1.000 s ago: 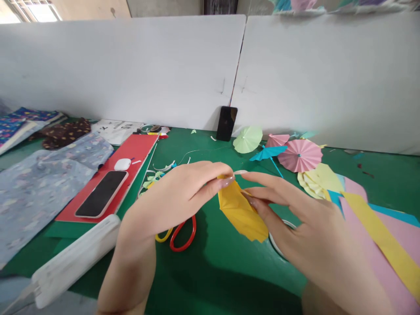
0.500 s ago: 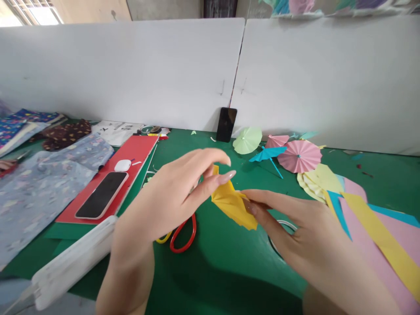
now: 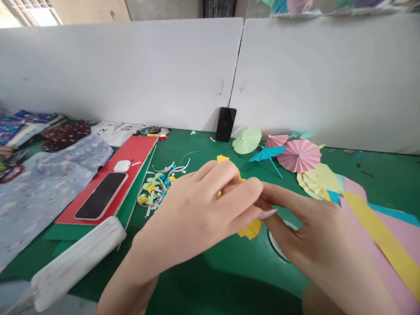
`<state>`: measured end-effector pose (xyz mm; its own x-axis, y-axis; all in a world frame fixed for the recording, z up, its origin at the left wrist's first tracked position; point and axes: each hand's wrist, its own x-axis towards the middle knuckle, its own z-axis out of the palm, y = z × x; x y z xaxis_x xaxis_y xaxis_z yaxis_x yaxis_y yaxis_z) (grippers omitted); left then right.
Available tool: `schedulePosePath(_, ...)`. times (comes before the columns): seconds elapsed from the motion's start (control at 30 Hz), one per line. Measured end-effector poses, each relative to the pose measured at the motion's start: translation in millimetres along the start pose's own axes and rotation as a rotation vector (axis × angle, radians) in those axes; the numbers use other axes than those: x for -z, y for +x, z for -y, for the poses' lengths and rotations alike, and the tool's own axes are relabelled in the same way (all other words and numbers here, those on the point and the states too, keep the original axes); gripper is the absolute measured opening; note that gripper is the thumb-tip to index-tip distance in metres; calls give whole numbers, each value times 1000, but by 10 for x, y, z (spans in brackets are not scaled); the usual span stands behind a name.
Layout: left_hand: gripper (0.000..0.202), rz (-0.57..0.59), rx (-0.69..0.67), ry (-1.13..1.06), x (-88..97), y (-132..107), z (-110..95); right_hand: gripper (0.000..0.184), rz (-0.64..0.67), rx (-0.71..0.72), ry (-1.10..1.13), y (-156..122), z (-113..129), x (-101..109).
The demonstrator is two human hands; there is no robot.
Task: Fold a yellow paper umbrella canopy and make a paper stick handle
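Observation:
A folded yellow paper [image 3: 251,229] with a scalloped, creased edge is held above the green table, largely covered by my hands. My left hand [image 3: 200,205] lies across it with curled fingers, thumb reaching toward the right fingertips. From the other side my right hand [image 3: 305,227] pinches the paper's edge between thumb and fingers; the exact contact is hidden. Beneath the right hand, part of a white ring-shaped object [image 3: 278,245] shows. Behind the hands stand a blue paper umbrella [image 3: 268,153], a pink paper umbrella [image 3: 298,156] and a light green one [image 3: 246,140].
Left are paper scraps [image 3: 154,188], a phone [image 3: 101,195] on red card [image 3: 138,151], and a white power strip [image 3: 78,262]. Another phone [image 3: 226,124] leans on the white partition [image 3: 131,74]. Coloured sheets [image 3: 374,240] lie right. Another person's hand [image 3: 5,152] appears far left near scissors [image 3: 11,173].
My left hand has moved right and down, closing over the yellow paper. It now hides the red and yellow scissor handles and uncovers the scraps. My right hand stays nearly in place.

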<state>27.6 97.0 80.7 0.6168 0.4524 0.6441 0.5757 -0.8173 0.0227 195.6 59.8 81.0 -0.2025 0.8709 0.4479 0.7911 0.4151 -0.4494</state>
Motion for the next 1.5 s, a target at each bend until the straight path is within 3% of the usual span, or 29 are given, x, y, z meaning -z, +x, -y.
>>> schedulePosePath(0.23,21,8,1,-91,17,2,-19,28,27,-45,89,21,-15,37)
schedulePosePath(0.43,25,8,12,41,58,-6,-17,22,-12,-23,88,14,-17,16)
schedulePosePath(0.53,18,6,72,87,97,-33,-46,17,-50,-16,58,-1,-29,0)
schedulePosePath(0.77,15,155,297,104,119,-85,-129,17,-60,74,24,-72,-94,-107)
schedulePosePath(1.17,12,273,271,194,82,-40,-135,24,80,140,-31,-117,-171,-164)
schedulePosePath(1.5,13,269,180,226,35,-55,-99,32,169,160,-42,-97,-170,-139)
